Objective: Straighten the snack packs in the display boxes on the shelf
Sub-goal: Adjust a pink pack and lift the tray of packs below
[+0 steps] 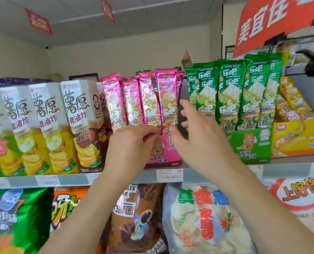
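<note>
Pink snack packs (149,101) were noted upright in the pink display box (163,154) on the shelf (70,179). Left hand (132,142) was curled at their bases, hold undeterminable; right hand (194,132) was spread open beside the rightmost pack (168,101). Gentle inward pressure was judged best.

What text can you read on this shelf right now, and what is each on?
"薯愿" and "非油炸": tall white-and-yellow cardboard chip boxes.
"乐吧": green foil snack packs and pink foil snack packs.
"美宜佳": red hanging banner.
"真食惠": white plastic crisp bag.
"上好佳": white-and-red bag.
"2.50": white shelf price label; its small print is too blurred to read.
Red ceiling flags: too blurred to read.
</note>
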Available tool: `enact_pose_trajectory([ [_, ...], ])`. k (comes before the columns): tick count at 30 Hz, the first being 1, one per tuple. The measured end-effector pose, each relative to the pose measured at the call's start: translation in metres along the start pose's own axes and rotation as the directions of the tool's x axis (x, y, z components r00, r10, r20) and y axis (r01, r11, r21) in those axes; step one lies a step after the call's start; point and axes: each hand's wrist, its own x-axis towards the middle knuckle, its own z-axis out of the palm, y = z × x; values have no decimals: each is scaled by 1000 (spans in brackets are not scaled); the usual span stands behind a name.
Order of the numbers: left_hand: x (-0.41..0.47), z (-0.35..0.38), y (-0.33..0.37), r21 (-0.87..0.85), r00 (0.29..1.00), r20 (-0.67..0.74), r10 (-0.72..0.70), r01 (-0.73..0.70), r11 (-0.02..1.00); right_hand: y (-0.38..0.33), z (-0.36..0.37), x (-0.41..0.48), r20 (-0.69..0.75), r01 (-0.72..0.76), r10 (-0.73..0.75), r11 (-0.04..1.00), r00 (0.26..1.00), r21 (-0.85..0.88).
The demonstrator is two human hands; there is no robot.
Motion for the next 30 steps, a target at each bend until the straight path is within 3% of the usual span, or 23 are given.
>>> enact_pose_trajectory([
  [4, 13, -5, -7, -58, 998, -48, 35, -38, 998, -4, 21, 15, 45, -103, 108, 990, 993, -94],
  [8, 40, -7, -9, 152, 980, -100, 171, -155, 976, -7, 34, 12, -59, -147, 138, 969, 989, -198],
  [13, 72, -5, -12, 262, 983, 67, 171, -182, 948, -4, 38, 12, -65, -212, 205, 967, 977, -142],
  [19, 79, -9, -22, 225, 978, 73, 195, -207, 952, -7, 36, 20, -44, -278, 275, 941, 961, -191],
  [25, 82, -14, -24, 193, 976, 58, 208, -216, 957, -16, 36, 23, -133, -241, 214, 941, 968, -238],
  [30, 84, -14, -23, 181, 973, 31, 228, -230, 956, -19, 31, 35, -265, -143, 106, 982, 958, -126],
])
